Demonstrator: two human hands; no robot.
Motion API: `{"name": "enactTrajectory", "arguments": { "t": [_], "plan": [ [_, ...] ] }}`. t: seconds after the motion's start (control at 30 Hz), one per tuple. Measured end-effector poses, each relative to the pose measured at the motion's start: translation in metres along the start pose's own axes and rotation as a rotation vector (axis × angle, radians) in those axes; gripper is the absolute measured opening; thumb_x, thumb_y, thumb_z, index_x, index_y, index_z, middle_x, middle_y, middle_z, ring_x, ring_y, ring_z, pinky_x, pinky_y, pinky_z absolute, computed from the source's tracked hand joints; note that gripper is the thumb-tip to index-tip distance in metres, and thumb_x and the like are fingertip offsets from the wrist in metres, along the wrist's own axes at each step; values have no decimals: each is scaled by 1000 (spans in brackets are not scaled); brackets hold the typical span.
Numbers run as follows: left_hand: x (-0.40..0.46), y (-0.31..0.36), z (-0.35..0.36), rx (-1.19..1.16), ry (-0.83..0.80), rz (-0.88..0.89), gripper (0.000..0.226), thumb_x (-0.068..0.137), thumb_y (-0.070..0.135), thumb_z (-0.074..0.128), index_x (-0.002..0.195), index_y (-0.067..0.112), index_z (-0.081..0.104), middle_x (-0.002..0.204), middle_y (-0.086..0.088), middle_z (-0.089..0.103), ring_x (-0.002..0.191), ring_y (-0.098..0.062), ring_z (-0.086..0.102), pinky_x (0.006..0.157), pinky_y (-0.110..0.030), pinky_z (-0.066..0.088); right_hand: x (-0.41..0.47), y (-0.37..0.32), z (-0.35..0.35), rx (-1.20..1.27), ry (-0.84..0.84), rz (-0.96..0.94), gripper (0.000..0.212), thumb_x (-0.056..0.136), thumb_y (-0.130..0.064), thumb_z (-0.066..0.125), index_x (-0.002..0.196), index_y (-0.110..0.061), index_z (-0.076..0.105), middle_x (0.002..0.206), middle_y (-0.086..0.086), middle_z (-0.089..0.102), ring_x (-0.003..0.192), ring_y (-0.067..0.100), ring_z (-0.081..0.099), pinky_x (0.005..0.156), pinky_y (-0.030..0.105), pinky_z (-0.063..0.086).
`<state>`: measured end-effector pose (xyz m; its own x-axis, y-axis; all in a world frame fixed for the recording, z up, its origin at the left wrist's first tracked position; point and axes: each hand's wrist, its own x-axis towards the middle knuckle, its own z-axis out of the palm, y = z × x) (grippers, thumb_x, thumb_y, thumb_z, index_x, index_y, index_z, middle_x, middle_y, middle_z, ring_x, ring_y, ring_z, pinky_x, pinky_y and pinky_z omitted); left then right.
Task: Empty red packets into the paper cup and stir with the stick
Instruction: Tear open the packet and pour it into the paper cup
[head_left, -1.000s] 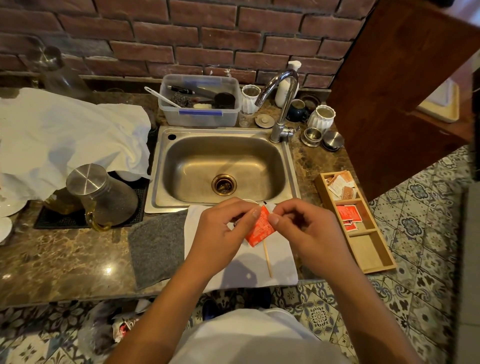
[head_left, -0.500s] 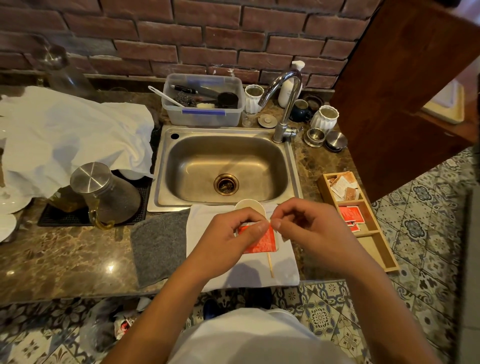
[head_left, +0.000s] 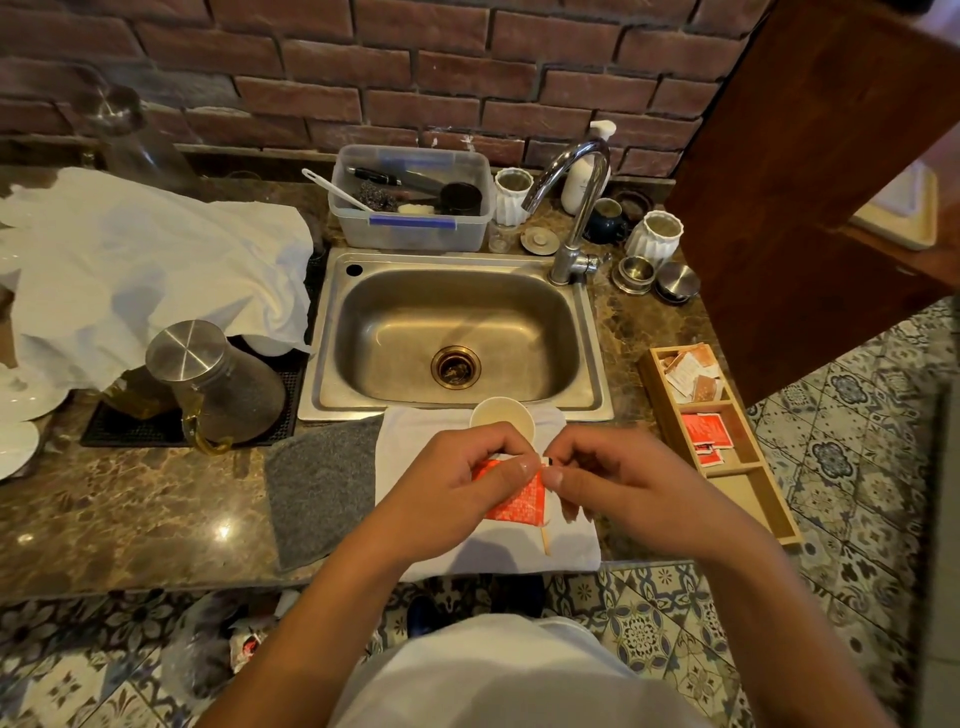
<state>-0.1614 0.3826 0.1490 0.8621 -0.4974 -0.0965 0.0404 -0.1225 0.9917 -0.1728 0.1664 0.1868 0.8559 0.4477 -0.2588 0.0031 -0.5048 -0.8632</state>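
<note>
A red packet (head_left: 519, 501) hangs between both hands above a white cloth (head_left: 415, 441). My left hand (head_left: 447, 488) pinches its top edge from the left, and my right hand (head_left: 618, 483) pinches the top right corner. Just beyond the fingers stands a paper cup (head_left: 500, 415), upright on the cloth near the sink's front rim. A wooden stick (head_left: 545, 540) lies on the cloth under the packet, only its near end showing. More red packets (head_left: 706, 431) sit in the middle compartment of a wooden tray (head_left: 769, 514) at the right.
A steel sink (head_left: 457, 338) with a tap (head_left: 576, 208) lies behind the cup. A grey mat (head_left: 322, 483) is left of the cloth, a glass jug (head_left: 218, 384) farther left. Behind the sink stands a plastic tub (head_left: 415, 197). The counter edge runs just below the cloth.
The packet has turned from tilted to hanging upright, and both hands have moved slightly nearer. The cup's rim, hidden a second ago, now shows beyond the fingers.
</note>
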Motion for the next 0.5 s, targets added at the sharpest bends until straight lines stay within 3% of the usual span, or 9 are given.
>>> {"name": "enactTrajectory", "arguments": {
  "t": [0.13,0.27,0.33,0.5],
  "plan": [
    [1,2,0,-43,-48,-10,14,94,24,59,84,19,69,63,17,59,57,0,51,58,-15,39,0,3,3,9,-7,-22,13,101,-26,61,96,-17,70,81,4,71,75,16,68,69,24,49],
    [3,2,1,-125,-24,-6,16,93,20,59,84,11,68,62,13,57,55,-1,49,57,-15,39,2,5,7,33,52,-58,20,99,-34,59,98,-18,71,80,7,70,74,22,67,70,46,54],
    [3,3,3,-161,-12,-10,15,95,16,59,84,9,67,61,14,58,54,0,50,56,-12,40,3,6,9,79,88,-67,23,98,-37,58,97,-18,71,80,9,69,73,25,67,70,50,54],
    [3,3,3,-161,2,-15,16,97,14,59,85,6,67,61,14,58,55,0,50,56,-13,41,4,9,13,82,122,-78,29,97,-39,54,93,-15,70,75,8,69,69,21,65,66,38,52]
  ]
}}
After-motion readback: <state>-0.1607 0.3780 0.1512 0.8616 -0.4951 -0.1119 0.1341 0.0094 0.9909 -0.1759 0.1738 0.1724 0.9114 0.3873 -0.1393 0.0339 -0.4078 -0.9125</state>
